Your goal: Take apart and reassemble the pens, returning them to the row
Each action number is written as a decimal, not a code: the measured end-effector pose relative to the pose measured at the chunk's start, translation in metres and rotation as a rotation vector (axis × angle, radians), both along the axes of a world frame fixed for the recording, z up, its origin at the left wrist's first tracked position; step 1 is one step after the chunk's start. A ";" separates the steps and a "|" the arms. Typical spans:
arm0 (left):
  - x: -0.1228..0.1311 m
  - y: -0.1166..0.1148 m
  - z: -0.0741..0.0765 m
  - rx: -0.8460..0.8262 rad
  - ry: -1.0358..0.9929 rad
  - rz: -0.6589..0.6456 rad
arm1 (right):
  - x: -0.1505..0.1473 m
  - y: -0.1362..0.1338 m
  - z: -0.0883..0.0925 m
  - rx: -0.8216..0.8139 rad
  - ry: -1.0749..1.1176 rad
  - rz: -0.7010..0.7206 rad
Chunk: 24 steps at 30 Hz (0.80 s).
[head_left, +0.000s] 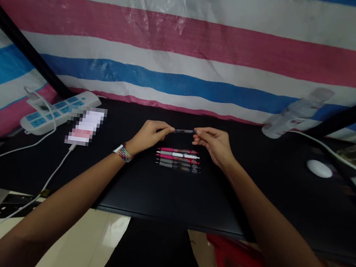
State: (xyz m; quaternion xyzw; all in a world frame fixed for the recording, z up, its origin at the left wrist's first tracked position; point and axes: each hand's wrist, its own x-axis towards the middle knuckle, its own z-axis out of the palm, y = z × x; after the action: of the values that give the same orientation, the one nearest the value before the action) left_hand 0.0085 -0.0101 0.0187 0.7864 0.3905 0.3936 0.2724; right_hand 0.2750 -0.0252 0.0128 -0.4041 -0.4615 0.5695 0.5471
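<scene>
The left hand (153,134) and right hand (213,141) are pinching a dark pen (184,131) at both ends, fingers clamped, on the far side of the other pens (178,155); holding gently seems best.

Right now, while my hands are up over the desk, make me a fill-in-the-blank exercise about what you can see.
1. The left hand and the right hand grip opposite ends of one dark ____.
2. The bracelet is on the ____ wrist.
3. The desk under the row of pens is ____ in colour.
4. Of the phone and the mouse, the one with a cable plugged in is the ____.

Missing words: pen; left; black; phone.
</scene>
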 end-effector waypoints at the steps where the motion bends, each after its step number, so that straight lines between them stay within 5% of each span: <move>1: 0.000 0.001 0.000 -0.020 -0.034 0.014 | 0.001 0.000 0.001 0.001 0.008 -0.007; 12: -0.002 0.009 -0.009 -0.089 -0.201 0.014 | 0.008 0.010 -0.007 -0.060 0.049 -0.049; 24: -0.003 0.008 -0.008 -0.065 -0.157 0.067 | 0.011 0.013 -0.010 -0.071 0.061 -0.022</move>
State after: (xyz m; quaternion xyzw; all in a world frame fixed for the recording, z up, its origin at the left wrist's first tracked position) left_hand 0.0056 -0.0025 0.0108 0.7304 0.4067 0.4500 0.3141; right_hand 0.2856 -0.0119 0.0029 -0.4108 -0.4196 0.5918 0.5523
